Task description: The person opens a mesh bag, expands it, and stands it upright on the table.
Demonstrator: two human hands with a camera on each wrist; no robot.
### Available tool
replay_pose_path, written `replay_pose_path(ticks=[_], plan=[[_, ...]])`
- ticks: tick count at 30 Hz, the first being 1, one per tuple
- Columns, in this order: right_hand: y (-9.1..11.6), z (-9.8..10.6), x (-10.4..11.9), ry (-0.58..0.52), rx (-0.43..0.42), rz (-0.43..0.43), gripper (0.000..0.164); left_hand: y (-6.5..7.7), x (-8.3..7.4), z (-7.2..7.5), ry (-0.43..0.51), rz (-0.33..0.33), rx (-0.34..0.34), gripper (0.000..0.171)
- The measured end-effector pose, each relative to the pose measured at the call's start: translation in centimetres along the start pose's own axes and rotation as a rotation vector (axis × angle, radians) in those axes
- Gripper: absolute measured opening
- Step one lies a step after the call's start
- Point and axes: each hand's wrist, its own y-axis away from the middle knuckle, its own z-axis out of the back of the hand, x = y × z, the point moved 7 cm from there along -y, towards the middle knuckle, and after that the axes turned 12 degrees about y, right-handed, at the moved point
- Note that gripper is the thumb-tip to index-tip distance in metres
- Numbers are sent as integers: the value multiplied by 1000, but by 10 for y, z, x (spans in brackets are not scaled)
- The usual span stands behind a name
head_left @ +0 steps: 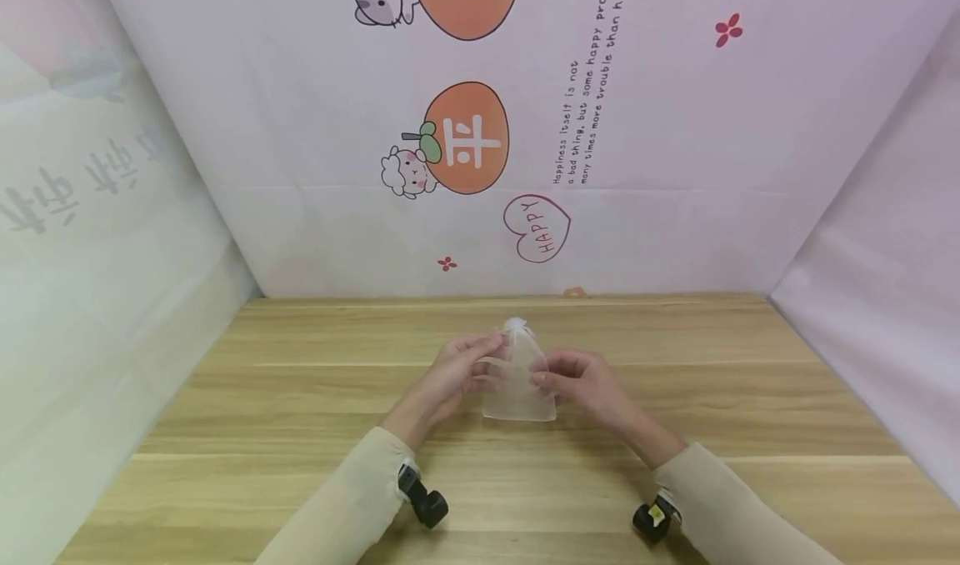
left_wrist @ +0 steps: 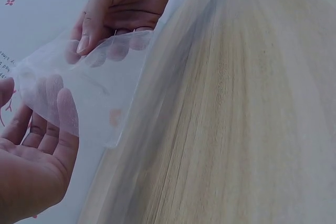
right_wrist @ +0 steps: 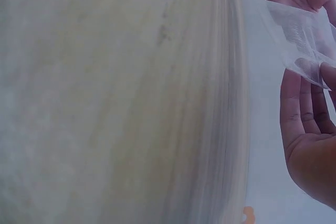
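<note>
Above bench (head_left: pixel 517 486): sheer wht bag (head_left: pixel 519 398), neck gathered; L hand (head_left: pixel 452 375) part-closed, thumb & fingers holding nr neck; R hand (head_left: pixel 588 384) pinches side edge, fingers bent.

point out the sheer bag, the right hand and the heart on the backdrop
Sheer bag (head_left: pixel 519 395), head view, lower middle of its fabric
Right hand (head_left: pixel 588 382), head view, near the thumb's base
Heart (head_left: pixel 537 228), head view, middle, inside its outline
</note>
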Motion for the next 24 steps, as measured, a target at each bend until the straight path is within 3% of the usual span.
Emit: replay_pose_path(ticks=[14,24], plan=[[-1,-4,-4,32,22,13,22,1,0,0,-7,-20,-62,23],[-3,-3,-5,48,21,-15,29,2,-6,0,23,-95,-78,14]])
